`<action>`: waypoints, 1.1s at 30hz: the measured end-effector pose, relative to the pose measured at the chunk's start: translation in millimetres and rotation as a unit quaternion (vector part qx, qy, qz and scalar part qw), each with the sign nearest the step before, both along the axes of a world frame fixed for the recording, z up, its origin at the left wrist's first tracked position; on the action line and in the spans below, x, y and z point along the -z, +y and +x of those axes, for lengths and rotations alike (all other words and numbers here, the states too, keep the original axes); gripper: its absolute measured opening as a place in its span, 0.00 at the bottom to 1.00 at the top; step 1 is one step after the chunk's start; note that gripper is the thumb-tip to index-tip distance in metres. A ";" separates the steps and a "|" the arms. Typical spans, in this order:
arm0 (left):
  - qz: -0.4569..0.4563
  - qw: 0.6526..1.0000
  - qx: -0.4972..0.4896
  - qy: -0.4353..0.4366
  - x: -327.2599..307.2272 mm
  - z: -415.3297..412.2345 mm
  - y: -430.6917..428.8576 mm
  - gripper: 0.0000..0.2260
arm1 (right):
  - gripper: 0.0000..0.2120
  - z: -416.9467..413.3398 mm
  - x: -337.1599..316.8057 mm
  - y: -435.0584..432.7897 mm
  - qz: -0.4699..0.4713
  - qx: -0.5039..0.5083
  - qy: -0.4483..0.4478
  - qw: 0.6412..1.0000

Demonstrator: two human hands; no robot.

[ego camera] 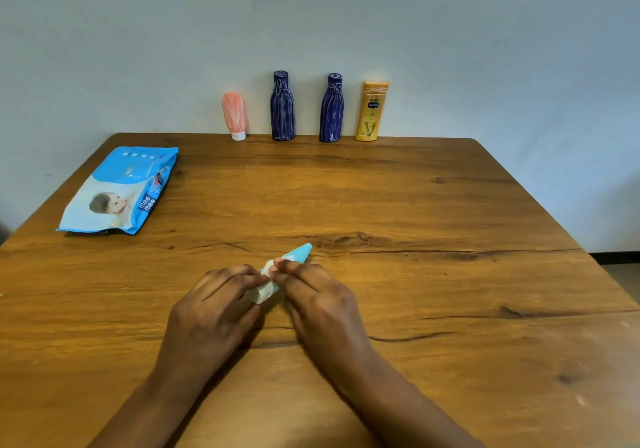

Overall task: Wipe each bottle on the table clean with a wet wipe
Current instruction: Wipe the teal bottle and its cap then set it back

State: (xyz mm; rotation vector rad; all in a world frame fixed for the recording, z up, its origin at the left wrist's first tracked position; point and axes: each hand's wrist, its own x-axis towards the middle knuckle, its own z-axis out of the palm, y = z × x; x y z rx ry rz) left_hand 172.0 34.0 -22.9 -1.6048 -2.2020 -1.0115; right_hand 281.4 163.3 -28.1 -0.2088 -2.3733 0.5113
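Observation:
A small light-blue tube (300, 252) is held low over the wooden table (415, 205), its flat end pointing away to the right. A white wet wipe (261, 292) is wrapped round its near end. My left hand (211, 312) grips the wipe-covered end with curled fingers. My right hand (322, 305) pinches the tube at its middle, fingertips meeting the left hand's. At the table's far edge by the wall stand a pink tube (235, 115), two dark blue bottles (282, 106) (331, 108) and a yellow lotion bottle (371, 112), all streaked with white marks.
A blue pack of wet wipes (121, 191) lies flat on the table at the far left. The wall rises directly behind the row of bottles. The table's right edge drops to the floor (620, 274).

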 end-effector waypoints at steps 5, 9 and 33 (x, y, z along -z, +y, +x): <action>0.018 1.000 -0.010 -0.010 0.1 0.3 0.9 0.13 | 0.12 -14.6 11.0 39.5 -0.011 0.087 -0.063 0.994; 0.037 0.998 -0.023 -0.039 0.5 1.3 2.3 0.12 | 0.13 -5.2 -2.9 65.8 -0.137 0.155 -0.015 0.978; 0.242 0.802 -0.005 -0.545 -9.6 -9.3 3.7 0.30 | 0.10 -3.7 -88.3 53.5 -0.431 -0.102 -0.067 0.894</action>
